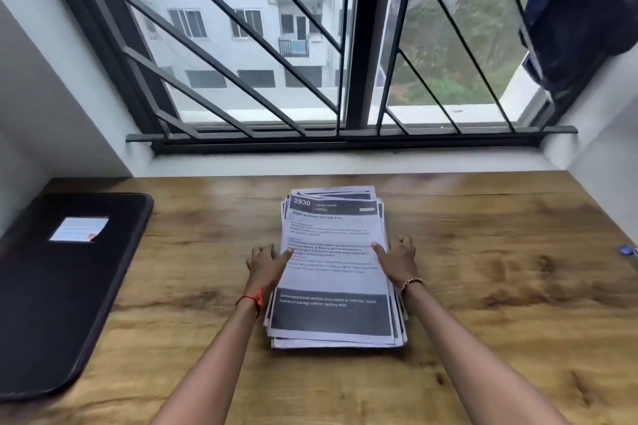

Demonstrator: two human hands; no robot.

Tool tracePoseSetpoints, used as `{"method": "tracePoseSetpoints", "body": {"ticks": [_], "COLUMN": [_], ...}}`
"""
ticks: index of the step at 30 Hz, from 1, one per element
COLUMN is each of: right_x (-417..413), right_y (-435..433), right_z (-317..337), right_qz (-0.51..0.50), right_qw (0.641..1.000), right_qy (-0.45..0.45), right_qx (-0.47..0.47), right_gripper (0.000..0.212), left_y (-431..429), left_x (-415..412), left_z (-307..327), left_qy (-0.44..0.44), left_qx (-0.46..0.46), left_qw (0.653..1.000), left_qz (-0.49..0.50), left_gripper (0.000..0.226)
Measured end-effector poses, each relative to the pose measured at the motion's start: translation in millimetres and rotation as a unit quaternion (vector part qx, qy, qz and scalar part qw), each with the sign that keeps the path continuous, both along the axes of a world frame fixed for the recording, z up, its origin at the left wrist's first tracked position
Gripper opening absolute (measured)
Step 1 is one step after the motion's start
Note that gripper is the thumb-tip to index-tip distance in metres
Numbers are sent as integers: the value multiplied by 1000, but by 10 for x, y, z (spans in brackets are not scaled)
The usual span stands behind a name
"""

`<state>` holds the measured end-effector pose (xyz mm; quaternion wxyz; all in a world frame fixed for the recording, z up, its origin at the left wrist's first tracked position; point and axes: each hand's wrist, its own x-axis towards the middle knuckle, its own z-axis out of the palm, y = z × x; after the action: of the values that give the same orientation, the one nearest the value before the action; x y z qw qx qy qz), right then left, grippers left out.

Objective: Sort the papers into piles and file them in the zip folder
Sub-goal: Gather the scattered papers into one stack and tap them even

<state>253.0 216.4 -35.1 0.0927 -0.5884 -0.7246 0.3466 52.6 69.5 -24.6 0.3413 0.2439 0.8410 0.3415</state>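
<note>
Left hand (266, 262) and right hand (398, 259) flank the papers (331, 269). Your thumbs are on the top sheet, fingers against the side edges. Can't tell if that's a real grip or just contact.

The stack sits mid-desk (500, 286) with ragged edges. Square it first with even pressure from both sides, then take sheets off the top into piles.

The zip folder (69, 286) lies flat, well apart to your left.

Sheet text is blurred, the folder's near end is cut off, and its zip state is unclear.

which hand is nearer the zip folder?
Left. The left hand is at the left edge of the paper stack, on the zip folder side; the right hand is at the stack's right edge, farther off.
</note>
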Motion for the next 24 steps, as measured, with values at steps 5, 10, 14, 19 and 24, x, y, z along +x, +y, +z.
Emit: {"method": "tracePoseSetpoints", "body": {"ticks": [5,10,14,19,24], "right_x": [-178,-320,-538,-1064,-1582], "right_y": [122,255,431,793,993], "right_z": [-36,-17,65,174,204], "right_qz": [0,-36,0,193,317], "right_qw": [1000,999,992,968,921], "right_qy": [1,-13,-51,-92,-151], "right_qx": [-28,17,119,133,168], "right_gripper": [52,49,48,43,41], "left_y": [205,360,465,207,-103], "left_x": [-192,-94,-30,567,883], "left_z": [-380,41,54,-66,-335], "left_qy": [-47,26,156,382,461], "left_qx": [32,23,-9,42,39], "left_qw": [998,999,983,795,716], "left_qz": [-16,-4,-97,-470,-524], "left_gripper": [64,46,101,132,124]}}
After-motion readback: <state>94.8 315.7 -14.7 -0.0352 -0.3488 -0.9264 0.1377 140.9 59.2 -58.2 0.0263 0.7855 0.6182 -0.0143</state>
